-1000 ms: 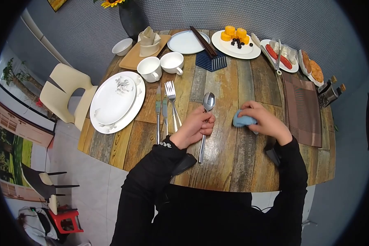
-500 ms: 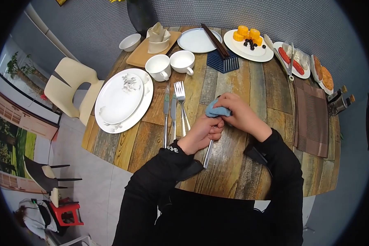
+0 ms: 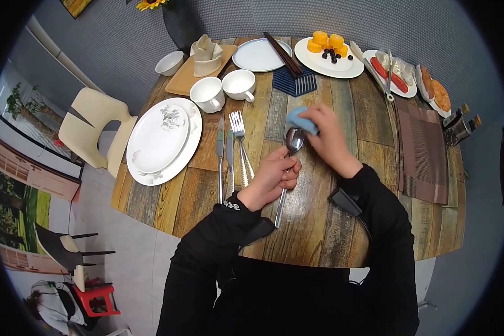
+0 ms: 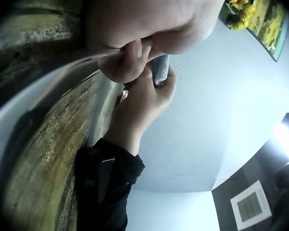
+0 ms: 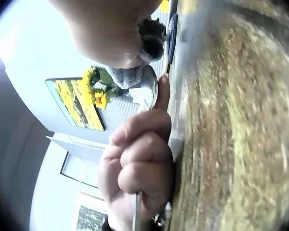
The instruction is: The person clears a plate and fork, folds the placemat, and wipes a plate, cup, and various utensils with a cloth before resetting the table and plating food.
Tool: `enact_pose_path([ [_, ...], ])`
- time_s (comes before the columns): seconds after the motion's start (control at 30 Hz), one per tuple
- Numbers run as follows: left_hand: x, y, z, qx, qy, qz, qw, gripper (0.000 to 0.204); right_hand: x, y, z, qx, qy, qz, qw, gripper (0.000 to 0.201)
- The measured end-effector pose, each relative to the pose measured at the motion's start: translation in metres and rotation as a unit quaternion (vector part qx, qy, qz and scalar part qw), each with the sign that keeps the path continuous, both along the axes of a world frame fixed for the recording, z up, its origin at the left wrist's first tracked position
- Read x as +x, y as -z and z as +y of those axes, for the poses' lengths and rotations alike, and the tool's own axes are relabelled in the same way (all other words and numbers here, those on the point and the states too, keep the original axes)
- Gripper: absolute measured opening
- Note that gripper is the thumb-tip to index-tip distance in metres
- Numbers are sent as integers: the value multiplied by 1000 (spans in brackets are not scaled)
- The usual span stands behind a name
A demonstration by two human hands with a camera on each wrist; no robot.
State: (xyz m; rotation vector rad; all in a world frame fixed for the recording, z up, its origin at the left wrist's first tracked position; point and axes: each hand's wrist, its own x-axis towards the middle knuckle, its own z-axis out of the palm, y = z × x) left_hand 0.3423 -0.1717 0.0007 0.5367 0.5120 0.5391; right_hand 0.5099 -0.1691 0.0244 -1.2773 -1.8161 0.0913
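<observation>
My left hand (image 3: 271,178) grips a metal spoon (image 3: 294,140) around its handle, bowl pointing away from me and handle end toward the table's near edge. My right hand (image 3: 330,140) pinches a blue cloth (image 3: 302,119) just beyond and beside the spoon's bowl. In the right wrist view the cloth (image 5: 126,76) is bunched under the fingers next to the bowl (image 5: 148,86), and the left hand (image 5: 143,166) is curled round the handle. The left wrist view shows the right hand (image 4: 142,103) with part of the cloth (image 4: 162,69).
Left of the hands lie knives (image 3: 220,151) and forks (image 3: 238,126), then stacked plates (image 3: 161,137). Beyond are two cups (image 3: 207,94), a tray (image 3: 179,84), a pale plate (image 3: 255,56) with chopsticks (image 3: 283,54), and food plates (image 3: 347,68). A brown placemat (image 3: 424,151) lies right.
The right hand came in from the right with the cloth, covered the spoon's bowl, then moved slightly away beyond it, leaving the bowl in sight. The left hand keeps its grip on the handle.
</observation>
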Motion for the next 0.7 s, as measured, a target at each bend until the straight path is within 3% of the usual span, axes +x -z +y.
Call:
enact_pose_path([
  [0.07, 1, -1, -1, 9, 9, 2, 1000, 5, 6, 4, 2, -8, 7, 67, 998, 29],
  [0.13, 1, -3, -2, -44, 41, -47, 997, 26, 9, 4, 1, -21, -16, 162, 987, 30],
  [0.23, 0, 1, 0, -15, 50, -59, 997, 39, 5, 1, -1, -40, -25, 210, 977, 28],
  [0.33, 2, 5, 0, -28, 30, -53, 998, 38, 4, 3, 0, -20, -29, 218, 975, 31],
  [0.47, 3, 9, 0, -40, -28, -46, 998, 37, 0, -11, -9, 17, -63, 145, 987, 33],
  [0.57, 1, 17, 7, -19, 7, -117, 993, 35, -8, -16, -16, -66, -144, 93, 983, 37],
  [0.67, 9, 15, 5, 18, -36, -113, 993, 37, -16, -13, -18, -58, -142, 21, 988, 35],
  [0.7, 12, 2, 0, 39, -90, -105, 990, 40, -16, -14, -19, -59, -143, 23, 988, 35],
])
